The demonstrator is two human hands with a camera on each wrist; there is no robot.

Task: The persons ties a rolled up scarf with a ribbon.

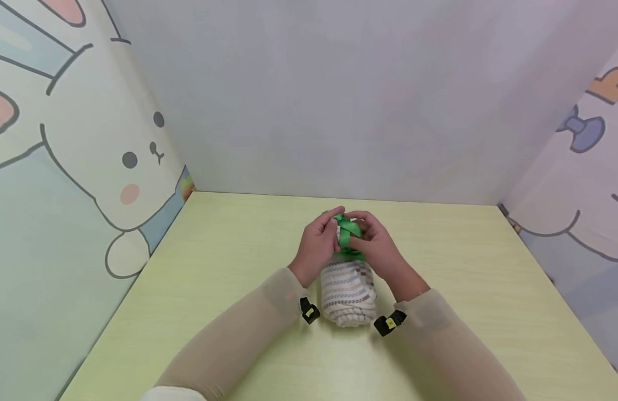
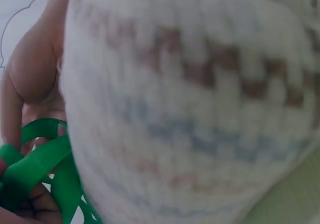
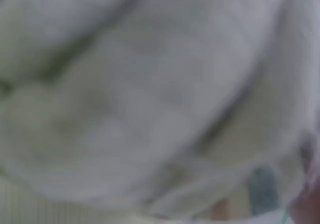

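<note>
A rolled white towel (image 1: 346, 295) with brown, blue and pink woven marks lies lengthwise on the table, its near end showing folded layers. Green ribbon (image 1: 345, 239) wraps and loops around the towel's far end. My left hand (image 1: 315, 245) grips the ribbon from the left side, thumb and fingers curled at it. From the right, my right hand (image 1: 381, 245) pinches the ribbon between thumb and fingers. Loose green ribbon loops (image 2: 42, 159) pass among fingers in the left wrist view, beside the large towel. Blurred towel folds (image 3: 150, 99) fill most of the right wrist view.
The pale yellow table (image 1: 239, 239) runs back to a plain light wall (image 1: 339, 100). Side panels with a cartoon rabbit (image 1: 103, 150) on the left and another cartoon figure (image 1: 564, 178) on the right border it.
</note>
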